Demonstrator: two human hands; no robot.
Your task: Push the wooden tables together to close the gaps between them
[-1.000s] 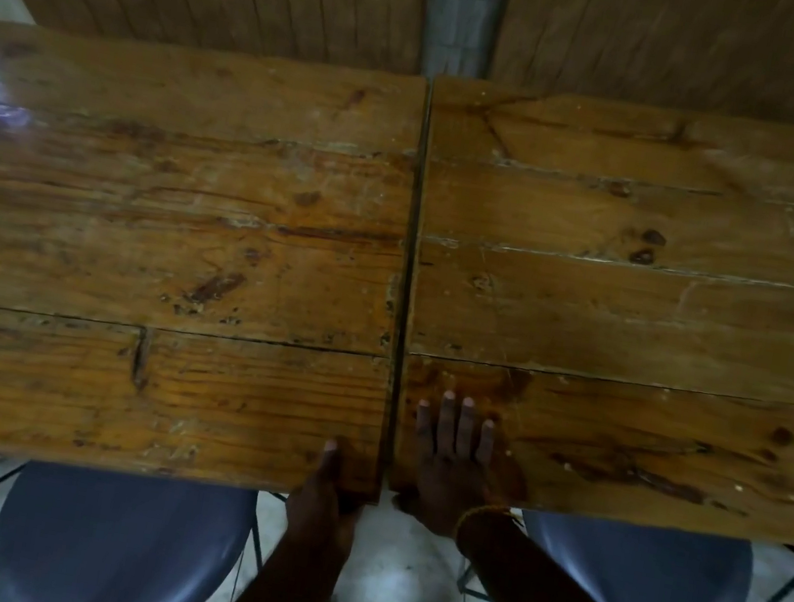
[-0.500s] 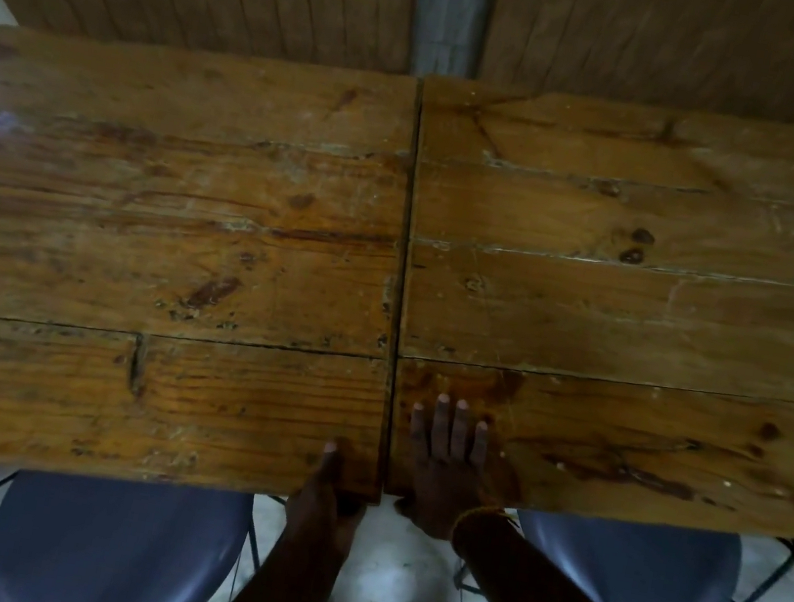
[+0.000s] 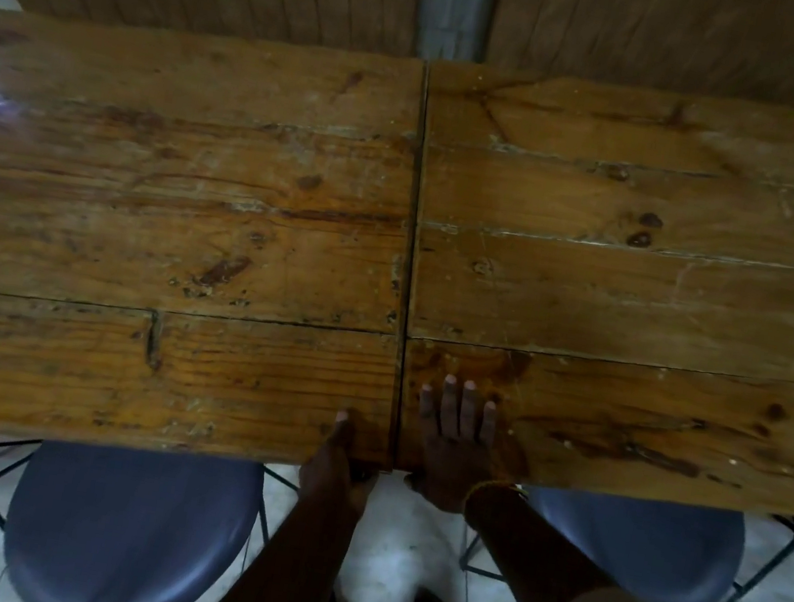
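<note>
The left hand grips the near corner of the left worn brown plank surface; the right hand lies flat, fingers spread, on the right plank surface. Only a thin seam remains; next probably a final squeeze, aligning near edges.

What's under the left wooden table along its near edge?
Blue chair seats tucked under the left table, with dark metal legs on pale floor. The left hand grips its near corner. The table's own legs are hidden by the top.

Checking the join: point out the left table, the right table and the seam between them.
left table (image 3: 163, 222): head view, middle of its top.
right table (image 3: 643, 308): head view, middle of its top.
seam (image 3: 414, 230): head view, midway along the dark line.
</note>
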